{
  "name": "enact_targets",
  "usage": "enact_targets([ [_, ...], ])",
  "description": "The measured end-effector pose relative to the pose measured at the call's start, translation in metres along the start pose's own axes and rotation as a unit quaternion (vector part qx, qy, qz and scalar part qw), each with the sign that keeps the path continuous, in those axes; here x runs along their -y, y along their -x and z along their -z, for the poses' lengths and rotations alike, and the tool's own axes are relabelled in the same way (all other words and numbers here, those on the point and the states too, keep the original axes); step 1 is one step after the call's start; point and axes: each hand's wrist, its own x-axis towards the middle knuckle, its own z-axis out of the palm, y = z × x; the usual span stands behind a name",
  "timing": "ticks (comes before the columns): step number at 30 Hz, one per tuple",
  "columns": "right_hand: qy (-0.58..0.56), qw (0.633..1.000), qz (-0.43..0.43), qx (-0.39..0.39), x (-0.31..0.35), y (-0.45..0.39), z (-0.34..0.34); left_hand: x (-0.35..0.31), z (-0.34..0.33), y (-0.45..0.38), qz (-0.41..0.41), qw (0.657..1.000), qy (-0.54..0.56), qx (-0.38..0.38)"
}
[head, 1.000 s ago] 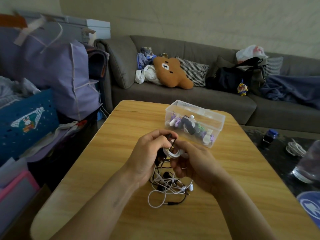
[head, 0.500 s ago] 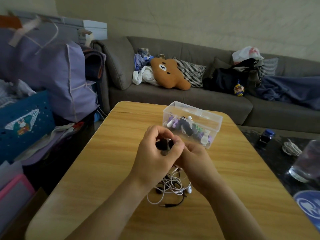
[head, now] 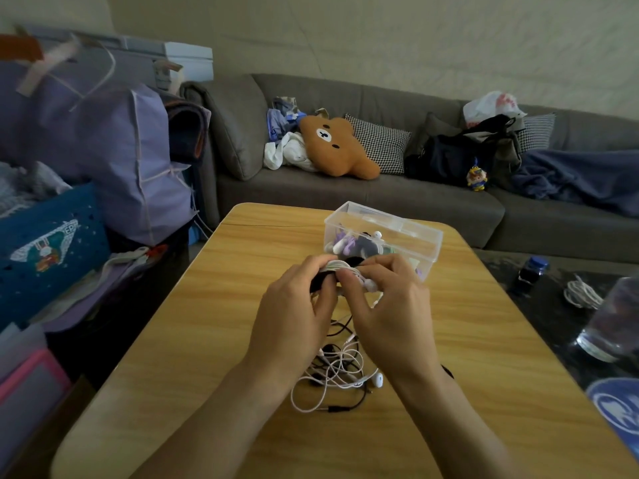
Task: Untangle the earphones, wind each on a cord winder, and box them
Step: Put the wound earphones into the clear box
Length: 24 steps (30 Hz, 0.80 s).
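On the blue bag (head: 52, 243) (left of table (head: 214, 326)), "EP" is legible.

The clear plastic box (head: 411, 236) stood open-topped near the far edge of the table (head: 221, 340), just beyond my knuckles, blocking any straight reach forward. A tangle of earphone cords (head: 340, 375) lay beneath my wrists, toward the near edge. Bare wood ran along the table's left edge and its right edge, where I could pass either hand. The far left corner lay open too.
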Motion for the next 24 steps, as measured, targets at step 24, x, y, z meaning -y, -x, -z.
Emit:
enact_targets([
  [24,-0.173,0.982,-0.022,-0.073,0.016,0.004,0.001,-0.011,-0.004,0.009,0.013,0.998,-0.037,-0.042],
])
